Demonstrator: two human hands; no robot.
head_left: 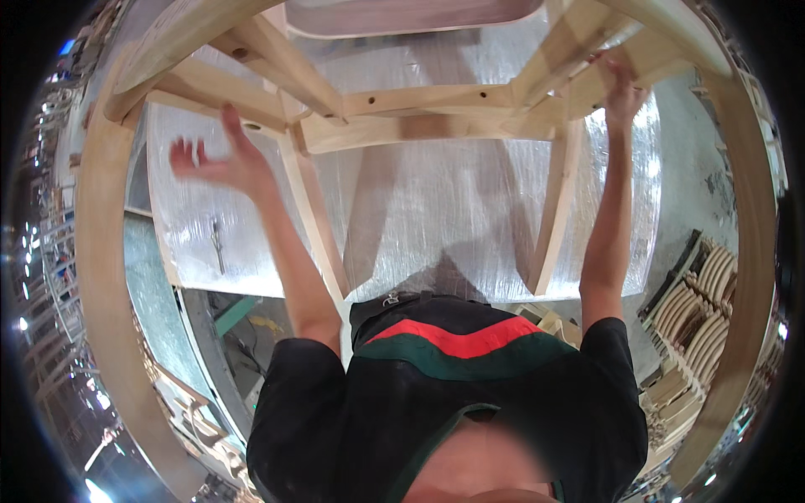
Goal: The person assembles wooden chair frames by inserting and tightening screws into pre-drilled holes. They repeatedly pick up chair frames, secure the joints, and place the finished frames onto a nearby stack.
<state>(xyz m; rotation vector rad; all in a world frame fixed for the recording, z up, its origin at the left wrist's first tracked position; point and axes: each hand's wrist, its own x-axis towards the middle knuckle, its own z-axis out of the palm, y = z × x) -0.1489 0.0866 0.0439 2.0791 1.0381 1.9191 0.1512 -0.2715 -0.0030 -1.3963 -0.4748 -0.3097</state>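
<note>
A pale, bare wooden chair frame [444, 99] stands in front of me, with rails, slanted braces and dark screw holes. Its long side members curve past me at both edges of the picture. My left hand [225, 161] is open beside the left rail [222, 96], fingers spread and a little blurred, with nothing in it. At the right rail [662, 59], my right hand [622, 92] has its fingers bent against the wood and appears to grip it; the fingertips are partly hidden. Below the frame is a work surface [436, 193] wrapped in shiny clear film.
A pink-edged, rounded panel [411, 18] lies at the far side. On the film to the left is a small dark, thin item [218, 247]. Stacked curved wooden parts [692, 318] are on the right. More wooden parts [197, 419] stand low on the left.
</note>
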